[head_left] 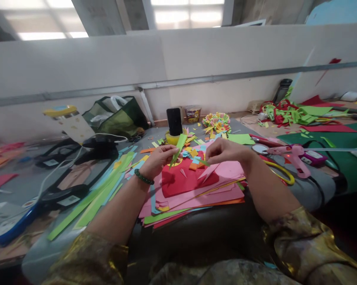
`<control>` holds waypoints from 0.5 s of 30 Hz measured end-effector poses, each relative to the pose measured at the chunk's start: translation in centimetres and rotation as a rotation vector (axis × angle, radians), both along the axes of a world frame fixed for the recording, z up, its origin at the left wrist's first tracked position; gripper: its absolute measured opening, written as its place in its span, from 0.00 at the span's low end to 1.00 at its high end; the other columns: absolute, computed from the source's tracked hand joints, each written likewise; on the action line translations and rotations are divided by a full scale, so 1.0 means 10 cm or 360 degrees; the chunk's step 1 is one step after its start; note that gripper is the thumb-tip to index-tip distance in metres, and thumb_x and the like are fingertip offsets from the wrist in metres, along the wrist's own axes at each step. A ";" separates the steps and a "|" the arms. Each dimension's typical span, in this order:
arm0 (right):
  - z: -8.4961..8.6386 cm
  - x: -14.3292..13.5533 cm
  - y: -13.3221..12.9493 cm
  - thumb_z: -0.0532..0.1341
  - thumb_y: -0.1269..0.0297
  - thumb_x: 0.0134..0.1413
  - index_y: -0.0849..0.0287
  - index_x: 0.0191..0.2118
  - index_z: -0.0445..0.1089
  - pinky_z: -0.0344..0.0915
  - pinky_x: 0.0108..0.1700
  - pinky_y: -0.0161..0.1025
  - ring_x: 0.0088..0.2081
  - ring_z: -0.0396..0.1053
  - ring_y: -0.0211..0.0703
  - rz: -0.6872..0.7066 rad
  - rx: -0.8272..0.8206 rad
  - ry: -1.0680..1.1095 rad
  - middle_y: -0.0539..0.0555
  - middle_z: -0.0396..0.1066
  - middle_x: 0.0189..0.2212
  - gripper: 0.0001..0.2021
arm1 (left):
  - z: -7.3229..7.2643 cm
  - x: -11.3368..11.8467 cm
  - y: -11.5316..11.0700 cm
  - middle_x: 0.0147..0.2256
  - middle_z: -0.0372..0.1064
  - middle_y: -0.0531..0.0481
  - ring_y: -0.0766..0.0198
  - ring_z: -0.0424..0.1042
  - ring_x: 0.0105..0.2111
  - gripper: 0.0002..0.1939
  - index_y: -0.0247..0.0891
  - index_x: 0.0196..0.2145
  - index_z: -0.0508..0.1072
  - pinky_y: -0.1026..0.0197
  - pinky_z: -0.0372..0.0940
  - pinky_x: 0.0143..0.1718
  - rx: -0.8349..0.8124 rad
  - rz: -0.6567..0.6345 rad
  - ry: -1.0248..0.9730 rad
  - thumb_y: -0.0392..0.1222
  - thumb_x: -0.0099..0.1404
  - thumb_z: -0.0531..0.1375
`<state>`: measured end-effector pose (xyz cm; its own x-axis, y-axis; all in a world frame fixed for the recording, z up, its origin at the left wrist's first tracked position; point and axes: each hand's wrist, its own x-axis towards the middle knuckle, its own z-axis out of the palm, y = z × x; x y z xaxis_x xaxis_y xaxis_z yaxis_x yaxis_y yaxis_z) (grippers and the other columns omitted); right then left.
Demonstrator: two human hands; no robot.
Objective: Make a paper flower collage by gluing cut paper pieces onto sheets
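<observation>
My left hand [163, 155], with a dark green bead bracelet on its wrist, pinches a folded piece of green paper [178, 149] that stands up slantwise. To its right, my right hand [224, 151] is closed, with a small green paper scrap [204, 162] at its fingertips. Under both hands lies a stack of coloured paper [193, 204], mostly pink, with a red sheet [178, 184] on top. Small blue, orange and yellow paper pieces are scattered over the red sheet, and thin pink slivers lie nearer me.
Long green and blue paper strips [107, 194] lie on the left. A pink glue gun [298, 158] and yellow-handled scissors [280, 173] are on the right. At the back stand a phone [174, 122], a cup [193, 114], folded paper flowers [216, 122] and a green bag [119, 116].
</observation>
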<state>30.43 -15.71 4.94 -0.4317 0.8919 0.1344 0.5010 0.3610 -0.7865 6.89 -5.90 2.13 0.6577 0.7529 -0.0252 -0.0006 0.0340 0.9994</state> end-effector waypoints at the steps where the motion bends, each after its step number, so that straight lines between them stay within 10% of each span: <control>1: 0.05 0.07 -0.05 0.67 0.57 0.44 0.60 0.22 0.75 0.49 0.22 0.32 0.19 0.54 0.31 0.0016 -0.0016 0.0111 0.47 0.64 0.16 0.12 | 0.00 0.00 -0.02 0.24 0.74 0.52 0.66 0.72 0.26 0.15 0.36 0.25 0.74 0.63 0.67 0.34 0.0006 -0.0087 0.0012 0.48 0.48 0.72; 9: 0.01 0.10 -1.13 0.61 0.54 0.53 0.62 0.28 0.77 0.60 0.26 0.33 0.23 0.66 0.37 0.0387 -0.0525 -0.0166 0.57 0.73 0.21 0.16 | -0.14 0.10 -0.20 0.29 0.76 0.46 0.64 0.72 0.29 0.21 0.34 0.25 0.75 0.63 0.64 0.32 -0.0032 -0.0776 0.0208 0.57 0.51 0.71; 15: -0.49 0.23 -2.12 0.60 0.60 0.48 0.57 0.26 0.76 0.63 0.27 0.34 0.25 0.71 0.43 -0.0406 -0.0902 -0.0517 0.59 0.75 0.24 0.10 | -0.20 0.21 -0.25 0.19 0.60 0.56 0.69 0.59 0.22 0.21 0.37 0.21 0.70 0.65 0.57 0.26 0.0142 -0.0854 0.0297 0.57 0.55 0.68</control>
<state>32.71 -36.93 0.06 -0.1390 0.8654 -0.4814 0.7571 -0.2204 -0.6149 8.99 -8.44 0.12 0.9388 0.3193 -0.1293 0.1703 -0.1039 0.9799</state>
